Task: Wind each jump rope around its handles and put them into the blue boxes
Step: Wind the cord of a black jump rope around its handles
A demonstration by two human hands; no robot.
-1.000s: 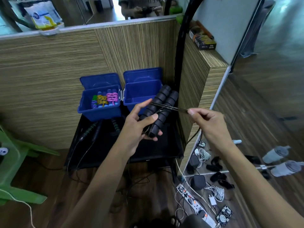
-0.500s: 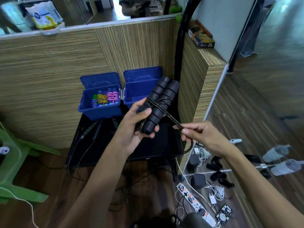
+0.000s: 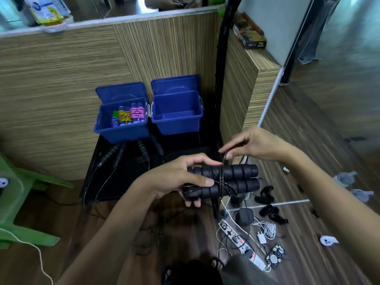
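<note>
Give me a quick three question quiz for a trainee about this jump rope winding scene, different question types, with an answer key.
1. True or false: the right blue box already holds wound ropes.
2. Which hand grips the pair of black handles? A) left hand B) right hand C) both
3. Fill in: the right hand pinches the thin black ____ just above the handles.

Key:
1. False. It looks empty; the colourful wound ropes sit in the left blue box.
2. A
3. Rope, which is looped around the middle of the handles.
</note>
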